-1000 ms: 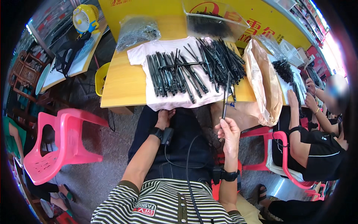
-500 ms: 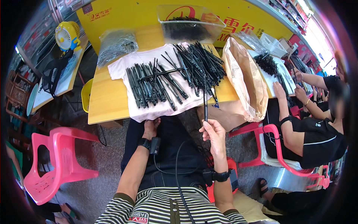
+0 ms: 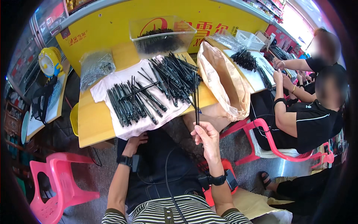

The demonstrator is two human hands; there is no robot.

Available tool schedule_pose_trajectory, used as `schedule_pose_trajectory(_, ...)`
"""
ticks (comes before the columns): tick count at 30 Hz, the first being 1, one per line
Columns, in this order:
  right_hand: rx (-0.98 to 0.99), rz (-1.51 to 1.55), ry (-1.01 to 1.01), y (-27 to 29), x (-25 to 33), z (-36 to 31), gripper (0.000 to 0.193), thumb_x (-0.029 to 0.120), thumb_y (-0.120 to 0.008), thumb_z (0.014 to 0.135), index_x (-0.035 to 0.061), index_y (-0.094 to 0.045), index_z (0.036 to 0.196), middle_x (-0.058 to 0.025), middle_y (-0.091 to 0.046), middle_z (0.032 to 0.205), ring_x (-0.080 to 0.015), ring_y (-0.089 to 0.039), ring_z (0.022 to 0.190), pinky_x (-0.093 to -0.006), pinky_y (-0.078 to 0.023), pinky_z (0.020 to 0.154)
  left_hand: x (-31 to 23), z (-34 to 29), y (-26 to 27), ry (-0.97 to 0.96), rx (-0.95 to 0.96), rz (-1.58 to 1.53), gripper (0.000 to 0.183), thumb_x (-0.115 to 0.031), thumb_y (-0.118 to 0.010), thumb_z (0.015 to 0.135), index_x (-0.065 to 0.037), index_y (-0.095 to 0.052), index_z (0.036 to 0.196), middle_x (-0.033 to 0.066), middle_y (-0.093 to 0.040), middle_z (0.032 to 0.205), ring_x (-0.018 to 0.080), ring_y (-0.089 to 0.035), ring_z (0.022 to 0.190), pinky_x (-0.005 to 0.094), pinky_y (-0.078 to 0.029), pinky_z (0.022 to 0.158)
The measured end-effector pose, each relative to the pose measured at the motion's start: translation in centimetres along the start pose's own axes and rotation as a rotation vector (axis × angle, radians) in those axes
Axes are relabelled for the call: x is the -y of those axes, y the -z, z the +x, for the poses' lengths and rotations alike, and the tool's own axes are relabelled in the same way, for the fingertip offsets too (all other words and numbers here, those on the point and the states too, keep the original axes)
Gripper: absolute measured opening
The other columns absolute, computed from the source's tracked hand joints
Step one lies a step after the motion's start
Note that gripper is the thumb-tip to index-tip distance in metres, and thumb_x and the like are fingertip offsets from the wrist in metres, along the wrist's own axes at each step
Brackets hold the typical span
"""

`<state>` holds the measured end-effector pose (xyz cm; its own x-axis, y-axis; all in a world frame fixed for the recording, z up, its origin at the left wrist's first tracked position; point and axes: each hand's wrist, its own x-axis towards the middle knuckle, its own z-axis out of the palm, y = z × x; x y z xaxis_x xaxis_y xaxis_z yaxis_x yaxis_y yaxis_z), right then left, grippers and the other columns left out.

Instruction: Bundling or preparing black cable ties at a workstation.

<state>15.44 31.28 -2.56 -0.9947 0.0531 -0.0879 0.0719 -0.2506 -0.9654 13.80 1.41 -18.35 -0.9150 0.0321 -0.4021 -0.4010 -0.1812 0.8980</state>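
My right hand [image 3: 207, 139] is closed, pinching the lower end of a thin black stick [image 3: 197, 110] that stands upright in front of the table edge. My left hand [image 3: 135, 143] rests by my lap at the table's near edge, its fingers loosely stretched and partly hidden. Neatly laid black sticks [image 3: 128, 102] cover the left of a pale pink shirt [image 3: 130, 128] spread on the table, with a few lying crosswise on top. A denser, tangled heap of black sticks [image 3: 173, 78] lies to their right.
Behind the heap stands a clear plastic bin [image 3: 163, 43] of black pieces, with a clear bag [image 3: 97, 71] to its left. An open tan sack [image 3: 225, 80] borders the table's right. Pink chairs [image 3: 61, 183] flank me; people work at a neighbouring table on the right.
The whole view has shifted, so the table appears further left. My right hand still holds the stick upright, and my left hand stays low by the table edge.
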Motion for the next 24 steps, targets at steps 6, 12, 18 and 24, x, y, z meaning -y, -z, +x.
schedule_pose_trajectory(6,0.063,0.066,0.070,0.2,1.1,-0.3,0.018,0.018,-0.063,0.087,0.0054,-0.062,0.100,-0.0036,-0.064,0.075,-0.0018,-0.051,0.054,-0.0152,-0.041,0.047,-9.5,-6.5,-4.5,-0.036,0.538,0.608,0.036,-0.027,-0.050,0.094,-0.002,-0.055,0.120,0.0064,-0.061,0.108,0.0130,-0.057,0.099,0.0247,-0.047,0.082)
schedule_pose_trajectory(12,0.064,0.035,0.038,-0.3,1.9,-1.2,0.018,0.017,-0.063,0.087,0.0038,-0.062,0.099,-0.0044,-0.065,0.075,-0.0020,-0.050,0.053,-0.0156,-0.040,0.047,-17.6,-8.3,-11.5,-0.329,0.672,0.250,0.034,-0.024,-0.048,0.095,0.000,-0.055,0.118,0.0055,-0.062,0.105,0.0123,-0.058,0.097,0.0260,-0.047,0.082)
schedule_pose_trajectory(18,0.122,0.010,0.042,-0.8,2.5,-1.6,0.018,0.015,-0.063,0.087,0.0028,-0.062,0.100,-0.0040,-0.064,0.073,-0.0022,-0.049,0.053,-0.0157,-0.039,0.047,-19.5,-7.1,-15.5,-0.449,0.455,-0.077,0.035,-0.022,-0.049,0.095,-0.002,-0.052,0.124,0.0098,-0.063,0.107,0.0165,-0.061,0.099,0.0282,-0.048,0.084)
schedule_pose_trajectory(24,0.163,-0.041,0.028,-1.0,1.9,-1.8,0.018,0.013,-0.063,0.087,0.0016,-0.063,0.100,-0.0034,-0.063,0.071,-0.0019,-0.048,0.053,-0.0151,-0.037,0.048,-17.5,-6.5,-15.0,-0.425,0.373,-0.189,0.031,-0.017,-0.060,0.088,0.000,-0.057,0.114,0.0068,-0.064,0.096,0.0129,-0.064,0.082,0.0237,-0.052,0.073)
